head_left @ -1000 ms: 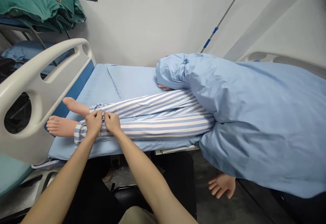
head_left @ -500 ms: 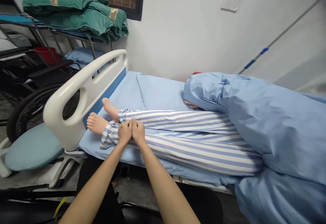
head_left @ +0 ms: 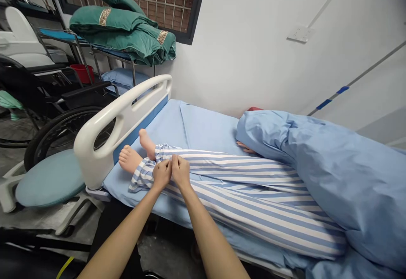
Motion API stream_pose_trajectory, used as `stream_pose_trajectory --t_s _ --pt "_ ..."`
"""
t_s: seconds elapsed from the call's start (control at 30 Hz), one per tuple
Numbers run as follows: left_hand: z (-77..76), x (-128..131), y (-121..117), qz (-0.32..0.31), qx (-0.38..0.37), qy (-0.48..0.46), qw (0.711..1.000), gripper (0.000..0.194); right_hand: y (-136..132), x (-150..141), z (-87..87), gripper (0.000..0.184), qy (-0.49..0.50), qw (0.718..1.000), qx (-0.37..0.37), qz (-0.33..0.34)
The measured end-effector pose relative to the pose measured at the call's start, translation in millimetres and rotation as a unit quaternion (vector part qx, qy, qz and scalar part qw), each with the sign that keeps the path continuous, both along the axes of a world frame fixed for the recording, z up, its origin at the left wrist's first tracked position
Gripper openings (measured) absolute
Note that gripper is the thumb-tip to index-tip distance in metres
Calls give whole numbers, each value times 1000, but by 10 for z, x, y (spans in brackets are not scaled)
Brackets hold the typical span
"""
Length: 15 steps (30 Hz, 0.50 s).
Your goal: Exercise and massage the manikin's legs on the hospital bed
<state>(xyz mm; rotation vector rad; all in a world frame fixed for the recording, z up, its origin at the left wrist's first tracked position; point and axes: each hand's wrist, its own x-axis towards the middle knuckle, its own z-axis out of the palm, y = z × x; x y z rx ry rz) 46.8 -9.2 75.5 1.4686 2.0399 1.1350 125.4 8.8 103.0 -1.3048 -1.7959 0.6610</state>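
Note:
My left hand and my right hand are closed into fists, held side by side with thumb sides touching. They are at the lower legs, just above the ankles, of a lying figure that looks like a manikin. Blue-and-white striped trousers cover its legs. No cloth looks pulled up around the fists, though their undersides are hidden. The bare feet point toward the footboard. A light blue quilt is over the upper part of the figure, and some fingers show from beneath its edge.
The white footboard borders the bed's left end, beside a blue sheet. Left of it are a wheelchair and a round pale-blue seat. Green bedding is piled on a rack under the window. A white wall runs behind the bed.
The head view has shifted, so the scene sits lower and further right. Both fists stay together at the lower legs, with my left hand now slightly lower than my right.

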Motion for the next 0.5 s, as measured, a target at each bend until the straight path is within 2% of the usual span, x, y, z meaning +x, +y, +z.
stream_pose_trajectory --t_s 0.13,0.27,0.37,0.5 --pt "-27 7 -3 9 23 13 1000 39 1 30 -228 43 0 1000 -24 -15" --pt "-19 4 27 -13 28 -4 999 36 7 53 -279 43 3 1000 -18 -22" --pt "86 25 101 -38 48 -82 995 34 7 63 -239 45 17 999 -15 -38" --pt "295 124 201 -58 82 -210 972 34 21 78 -228 47 34 998 -10 -44"
